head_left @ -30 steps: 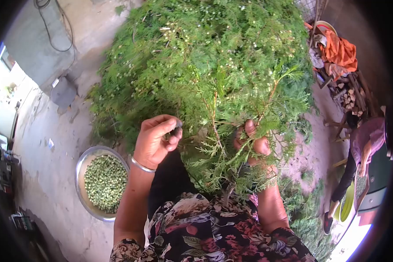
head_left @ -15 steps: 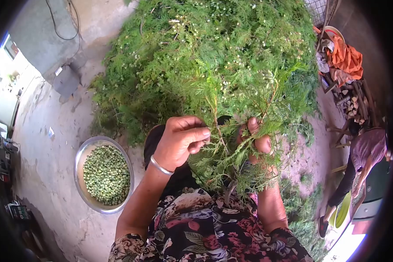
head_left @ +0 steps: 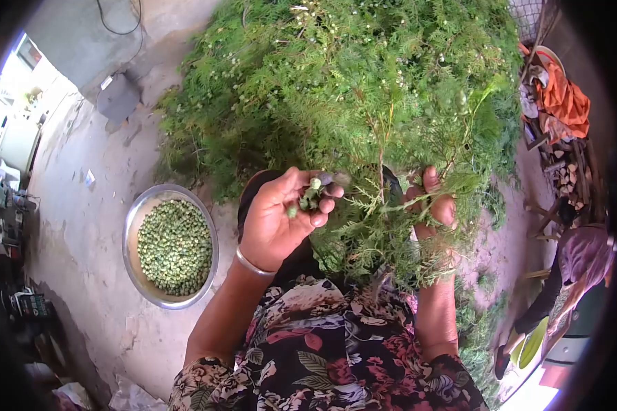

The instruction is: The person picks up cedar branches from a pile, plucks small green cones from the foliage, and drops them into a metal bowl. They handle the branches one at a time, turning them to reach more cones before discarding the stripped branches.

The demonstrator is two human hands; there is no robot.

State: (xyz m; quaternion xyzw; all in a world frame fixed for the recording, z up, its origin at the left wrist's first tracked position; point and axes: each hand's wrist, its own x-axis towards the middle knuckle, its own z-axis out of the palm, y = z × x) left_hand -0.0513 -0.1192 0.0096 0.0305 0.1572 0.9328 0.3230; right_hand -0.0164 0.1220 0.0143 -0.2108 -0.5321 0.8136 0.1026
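Note:
My left hand (head_left: 274,222), with a silver bangle at the wrist, is turned palm up, its fingers curled round several small green cones (head_left: 310,200). It is apart from the branch. My right hand (head_left: 437,204) grips a leafy conifer branch (head_left: 373,229) whose sprays hang in front of my lap and partly hide the fingers. Left of me on the floor stands a metal basin (head_left: 127,240) with many green cones (head_left: 175,248) like those in my palm.
A large heap of cut conifer branches (head_left: 336,89) lies before me. At the right are an orange cloth (head_left: 563,99), stacked firewood (head_left: 565,175) and another person (head_left: 576,267). A grey object (head_left: 118,98) sits by the wall on the concrete floor (head_left: 82,226).
My left hand has drawn back from the branch and turned over, so the green cones in it now show. My right hand has kept its hold on the branch. The whole view has shifted slightly.

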